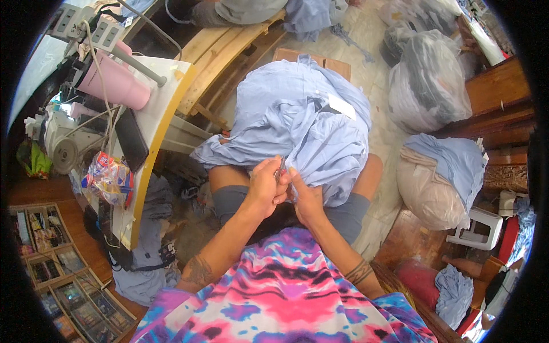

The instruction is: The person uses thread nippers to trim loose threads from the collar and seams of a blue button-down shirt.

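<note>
A large heap of light blue cloth, apparently a garment, lies bunched before me and spills over my lap. A white label or paper tag shows on its upper right. At the near edge of the cloth my two hands meet. My left hand is closed; a slim dark metal piece shows at its fingertips, too small to name. Close beside it, my right hand is closed on a gathered edge of the cloth. The fingers partly hide what lies between them.
On the left, a yellow-edged table holds a pink tumbler, a phone, a snack packet and a sewing machine. Wooden bench behind. Stuffed plastic bags and a white stool stand right.
</note>
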{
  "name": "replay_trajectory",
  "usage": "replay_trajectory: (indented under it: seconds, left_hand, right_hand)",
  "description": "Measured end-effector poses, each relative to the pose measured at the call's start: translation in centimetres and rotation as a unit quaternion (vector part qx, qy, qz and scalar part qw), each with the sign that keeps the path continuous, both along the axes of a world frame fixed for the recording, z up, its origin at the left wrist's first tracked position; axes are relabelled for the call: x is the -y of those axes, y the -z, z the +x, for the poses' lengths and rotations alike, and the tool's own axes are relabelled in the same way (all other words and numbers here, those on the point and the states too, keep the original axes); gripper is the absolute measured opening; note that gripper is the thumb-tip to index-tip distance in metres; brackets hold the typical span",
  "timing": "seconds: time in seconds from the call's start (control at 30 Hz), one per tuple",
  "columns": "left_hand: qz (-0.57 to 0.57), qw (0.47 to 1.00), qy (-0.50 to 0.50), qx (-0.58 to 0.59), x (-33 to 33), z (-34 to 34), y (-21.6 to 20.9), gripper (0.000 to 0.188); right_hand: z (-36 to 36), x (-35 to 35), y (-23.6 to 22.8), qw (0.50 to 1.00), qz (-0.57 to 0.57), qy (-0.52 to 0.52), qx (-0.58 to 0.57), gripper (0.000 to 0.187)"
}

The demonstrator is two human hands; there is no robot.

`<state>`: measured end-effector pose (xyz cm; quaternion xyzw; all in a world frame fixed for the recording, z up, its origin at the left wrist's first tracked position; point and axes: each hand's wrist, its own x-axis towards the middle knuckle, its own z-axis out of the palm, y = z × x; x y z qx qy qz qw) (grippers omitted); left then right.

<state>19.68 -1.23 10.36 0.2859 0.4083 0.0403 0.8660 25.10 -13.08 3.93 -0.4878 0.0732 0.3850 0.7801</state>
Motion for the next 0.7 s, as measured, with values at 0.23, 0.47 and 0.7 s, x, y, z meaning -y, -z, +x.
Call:
replay_trajectory:
  seconds: [0.23,0.47,0.7]
  left_hand:
    - [0.011,1.000,0.015,-0.002,-0.1,0.2,-0.6,0.019]
    - [-0.033,0.999,-0.004,0.044,-0.7,0.1,-0.4,0.020]
    - [-0.019,0.999,-0.007,0.025,-0.9,0.8,-1.8,0.027]
  right_hand:
    - [0.4,0.7,-1.2,0.999,-0.022,-0.024,0.001,0.030]
    - [-0.2,1.6,-2.1,0.999,-0.025,-0.015,0.035,0.022]
    - [-1.2,2.0,-2.2,0.988,-0.067,-0.011,0.139,0.019]
